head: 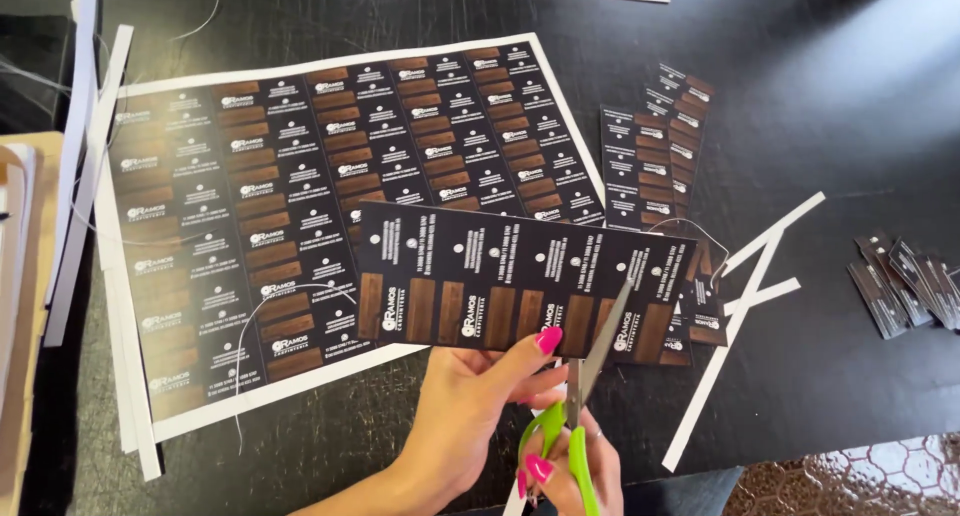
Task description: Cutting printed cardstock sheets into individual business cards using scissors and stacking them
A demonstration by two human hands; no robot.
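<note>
My left hand (470, 406) pinches the bottom edge of a dark printed strip of small cards (500, 276), holding it up over the black table (830, 96). My right hand (575, 476) grips green-handled scissors (585, 396). Their blades point up into the strip near its right end, between two cards. Under the strip lies a large printed sheet of the same dark cards with brown panels (300, 206).
Cut card strips (655, 146) lie to the right of the sheet. White paper offcuts (745, 296) cross beside them. A small pile of single cards (905, 281) sits at the far right. More white strips (85, 166) and stacked paper line the left edge.
</note>
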